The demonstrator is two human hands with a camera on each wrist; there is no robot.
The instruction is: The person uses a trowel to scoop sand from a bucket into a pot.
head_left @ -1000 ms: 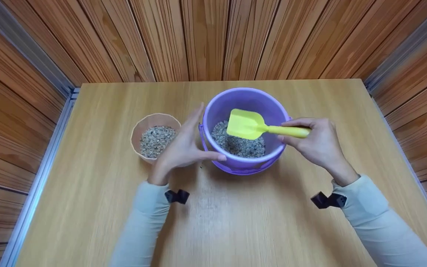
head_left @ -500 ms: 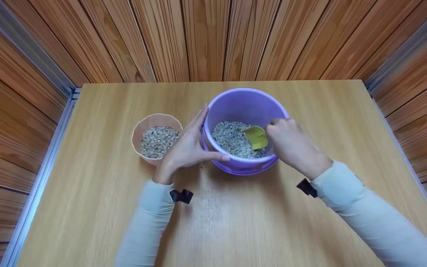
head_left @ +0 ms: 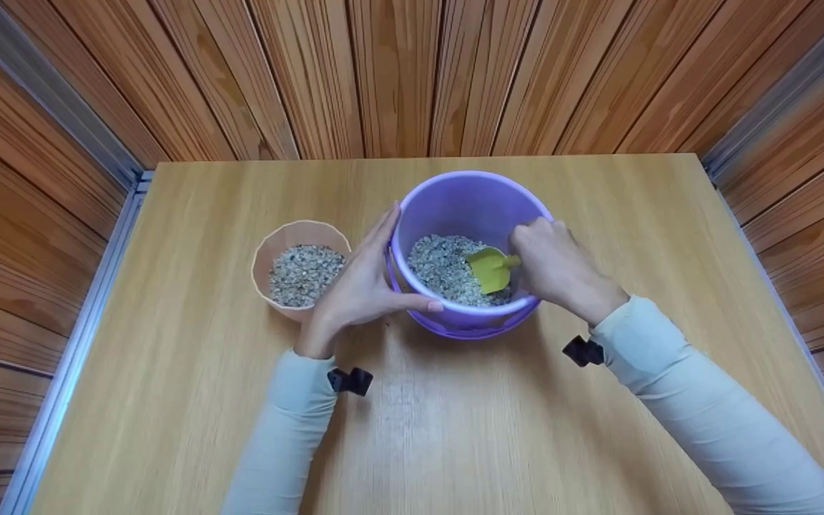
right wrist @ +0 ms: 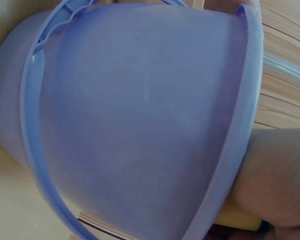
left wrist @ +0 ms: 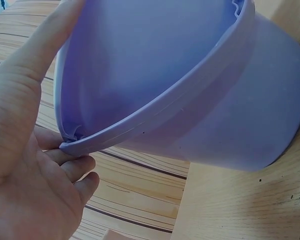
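A purple bucket [head_left: 473, 197], partly filled with greyish gravel [head_left: 444, 261], stands on the table. My left hand [head_left: 358, 293] steadies its left side with extended fingers; the thumb lies along the front rim, and in the left wrist view the other fingertips [left wrist: 87, 184] touch the rim's outside. My right hand [head_left: 558, 261] reaches over the right rim, gripping the handle of a yellow toy shovel [head_left: 489, 272]. The shovel's blade is tilted down at the gravel, its tip possibly in it. Most of the handle is hidden by the hand.
Left of the bucket, close by my left wrist, a peach-coloured faceted bowl [head_left: 263, 261] holds more gravel [head_left: 305, 274]. The bucket's handle [right wrist: 32, 125] hangs down around its outside. Wood-panelled walls border the wooden table [head_left: 440, 429]. A few dark specks lie near the bucket.
My right hand has turned over and moved left, lowering the shovel from above the bucket down to the gravel. My left hand has come slightly closer against the bucket's side.
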